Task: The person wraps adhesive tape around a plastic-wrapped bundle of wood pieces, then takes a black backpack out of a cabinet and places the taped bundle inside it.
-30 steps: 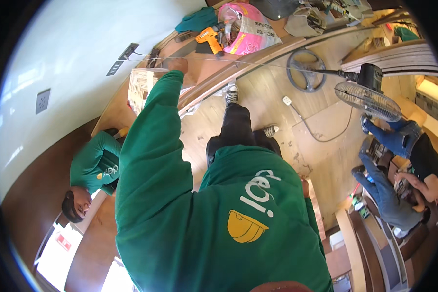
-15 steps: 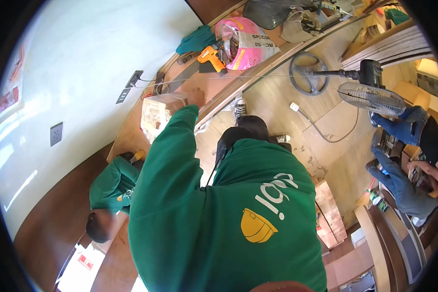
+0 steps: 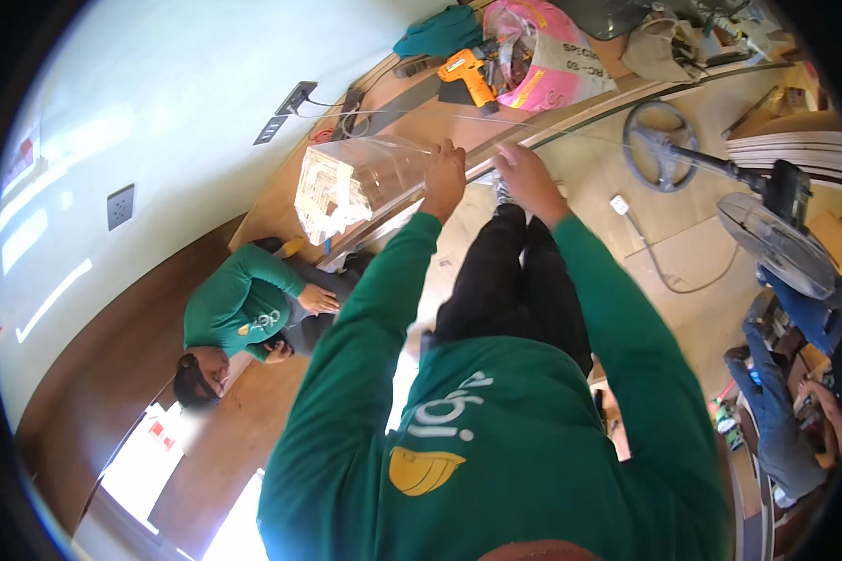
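Note:
A clear plastic wrapping (image 3: 388, 159) lies along the wooden ledge, with a cream, lattice-like stack (image 3: 330, 194) showing inside its left end. My left hand (image 3: 445, 182) is closed at the right end of this plastic, its fingers curled on the edge. Just to the right, my right hand (image 3: 531, 183) reaches across the ledge's edge, fingers pointing left toward the left hand. It is slightly smeared, and whether it grips anything is unclear. A small gap separates the two hands.
Beyond my hands are an orange cordless drill (image 3: 469, 79), a pink sack (image 3: 557, 56) and a green cloth (image 3: 438, 33). A thin cord runs from the wall socket (image 3: 285, 112) toward the fan (image 3: 778, 245). A co-worker (image 3: 248, 304) sits at left; others are at right.
My right hand has come into view beside the left. The left hand now sits at the plastic's right end, and my body has straightened. The co-worker at left has shifted.

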Demonstrator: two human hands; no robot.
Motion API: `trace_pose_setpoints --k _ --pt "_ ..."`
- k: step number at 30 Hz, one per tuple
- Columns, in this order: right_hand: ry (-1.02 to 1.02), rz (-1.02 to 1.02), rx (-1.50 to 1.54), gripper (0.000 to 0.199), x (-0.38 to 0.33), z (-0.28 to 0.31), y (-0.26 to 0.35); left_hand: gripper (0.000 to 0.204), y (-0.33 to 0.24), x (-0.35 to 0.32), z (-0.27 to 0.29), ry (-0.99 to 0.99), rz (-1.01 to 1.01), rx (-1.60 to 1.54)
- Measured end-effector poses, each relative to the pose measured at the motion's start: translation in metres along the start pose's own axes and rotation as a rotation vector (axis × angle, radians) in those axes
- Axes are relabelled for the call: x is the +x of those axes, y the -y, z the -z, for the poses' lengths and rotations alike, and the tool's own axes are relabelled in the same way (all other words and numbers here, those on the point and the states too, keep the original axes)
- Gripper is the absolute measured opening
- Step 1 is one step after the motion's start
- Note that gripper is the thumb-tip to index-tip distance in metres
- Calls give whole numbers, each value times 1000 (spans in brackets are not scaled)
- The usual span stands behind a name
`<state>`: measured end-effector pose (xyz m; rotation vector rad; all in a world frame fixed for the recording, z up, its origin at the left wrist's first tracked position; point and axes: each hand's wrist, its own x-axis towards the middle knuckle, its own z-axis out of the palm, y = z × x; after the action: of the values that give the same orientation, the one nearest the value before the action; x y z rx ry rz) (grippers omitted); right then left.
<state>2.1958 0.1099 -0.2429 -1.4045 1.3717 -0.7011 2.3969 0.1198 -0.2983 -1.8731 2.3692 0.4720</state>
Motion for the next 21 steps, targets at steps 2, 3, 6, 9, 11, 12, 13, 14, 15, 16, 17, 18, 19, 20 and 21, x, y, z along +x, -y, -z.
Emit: trace_pose_setpoints --k 2,3,6,9,11,12,13,14,15,16,17,18,19,20,21 --pt "189 517 -302 32 72 -80 -29 22 16 -12 -21 -289 -151 8" --pt "244 494 -294 33 103 -116 -32 25 9 -9 -17 -263 10 -313" --pt "498 202 -246 32 133 -166 -20 29 -1 -21 8 92 260 -383" --pt "506 -4 -46 26 114 -177 -15 32 7 -57 33 155 117 -273" --pt "393 76 -10 22 128 -163 -24 49 11 -42 92 122 -100 -24" --pt "351 162 -52 21 129 -161 -32 65 12 -34 128 95 -204 194" --pt "321 244 -94 20 120 -163 -36 81 5 -21 163 152 -137 292" --pt "353 216 -66 21 109 -160 -28 97 6 -8 184 198 -62 389" --pt "402 204 -40 21 97 -153 -10 109 26 -6 181 264 -121 557" --pt "441 198 -17 21 91 -147 2 121 41 2 177 322 -189 728" --pt "426 312 -101 24 94 -151 -6 122 39 19 178 505 -106 707" --pt "446 326 -169 25 94 -146 1 122 40 31 178 697 -6 673" --pt "453 319 -233 25 92 -138 8 123 40 40 176 894 72 638" --pt "463 314 -296 25 91 -132 16 127 39 42 173 897 66 692" --pt "398 338 -236 26 92 -133 11 131 34 44 172 898 49 757"
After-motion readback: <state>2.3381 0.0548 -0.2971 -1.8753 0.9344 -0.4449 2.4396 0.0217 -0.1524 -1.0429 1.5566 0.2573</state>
